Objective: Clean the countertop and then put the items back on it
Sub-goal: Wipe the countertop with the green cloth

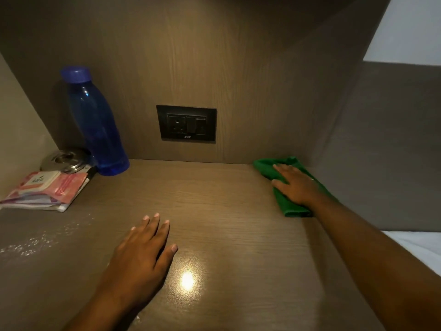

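My right hand (294, 183) presses flat on a green cloth (284, 204) in the back right corner of the brown wooden countertop (214, 199). My left hand (143, 247) rests flat on the countertop near the front middle, fingers straight and holding nothing. At the back left corner stand a blue water bottle (95, 125), a round steel lid or tin (65, 160) and a pink wipes pack (45, 189) lying on some papers. White dust or powder (40, 240) speckles the left part of the surface.
A black socket and switch plate (186, 123) is set in the wooden back wall. Side walls close in the countertop on the left and right. White bedding (420, 244) shows beyond the right wall. A lamp reflection shines on the front middle.
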